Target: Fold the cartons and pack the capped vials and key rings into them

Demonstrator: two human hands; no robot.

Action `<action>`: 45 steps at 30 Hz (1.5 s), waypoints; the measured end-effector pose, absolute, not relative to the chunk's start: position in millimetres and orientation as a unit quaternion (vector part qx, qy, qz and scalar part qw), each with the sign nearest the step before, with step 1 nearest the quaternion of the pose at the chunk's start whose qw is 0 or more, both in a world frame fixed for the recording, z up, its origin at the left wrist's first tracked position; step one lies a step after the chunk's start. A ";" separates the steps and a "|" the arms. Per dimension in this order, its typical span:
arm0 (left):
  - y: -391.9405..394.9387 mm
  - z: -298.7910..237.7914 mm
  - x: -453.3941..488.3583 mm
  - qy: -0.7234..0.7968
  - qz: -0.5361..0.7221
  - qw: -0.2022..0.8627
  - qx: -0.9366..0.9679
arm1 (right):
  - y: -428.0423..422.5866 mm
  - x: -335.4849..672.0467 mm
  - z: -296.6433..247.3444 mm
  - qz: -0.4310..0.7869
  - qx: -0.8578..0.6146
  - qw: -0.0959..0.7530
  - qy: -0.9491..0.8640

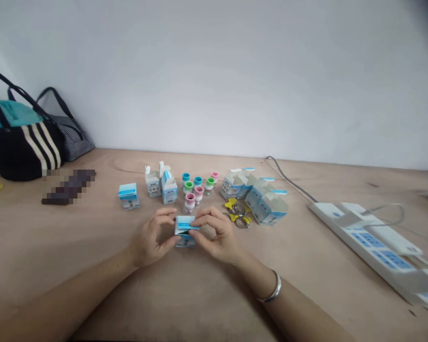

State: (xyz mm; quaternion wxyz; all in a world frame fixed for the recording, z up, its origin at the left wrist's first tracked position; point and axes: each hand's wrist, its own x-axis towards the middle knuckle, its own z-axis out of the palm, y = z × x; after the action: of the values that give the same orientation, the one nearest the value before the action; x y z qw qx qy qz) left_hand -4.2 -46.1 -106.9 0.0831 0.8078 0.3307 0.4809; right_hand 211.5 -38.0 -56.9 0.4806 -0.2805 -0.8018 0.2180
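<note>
A small blue and white cardboard box (185, 241) stands on the table in front of me, its lid flap partly lowered with a dark gap under it. My left hand (153, 237) grips the box's left side between thumb and fingers. On the right, my right hand (216, 232) has its fingers on the lid and its thumb at the front edge. Just beyond the box are several small cups with coloured rims, including a pink-rimmed cup (189, 202). Yellow pieces with metal rings (238, 209) lie to the right of them. What is inside the box is hidden.
A closed box (129, 196) stands at left. Behind it are open boxes (169, 190), with more open boxes (269, 209) at right. A power strip (378, 251) with a cable lies far right. A dark blurred object (69, 187) and bags (24, 147) are on the left.
</note>
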 end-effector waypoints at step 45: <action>-43.7 -55.8 -70.9 0.455 0.232 -0.018 0.859 | -33.4 215.7 -71.6 0.212 -0.218 0.362 -0.881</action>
State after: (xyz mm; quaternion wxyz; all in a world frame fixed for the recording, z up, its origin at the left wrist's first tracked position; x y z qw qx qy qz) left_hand -70.9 -43.7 -55.8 -0.0178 0.8594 0.4550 0.2325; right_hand 215.7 -33.4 -71.6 0.3621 -0.2178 -0.8813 0.2117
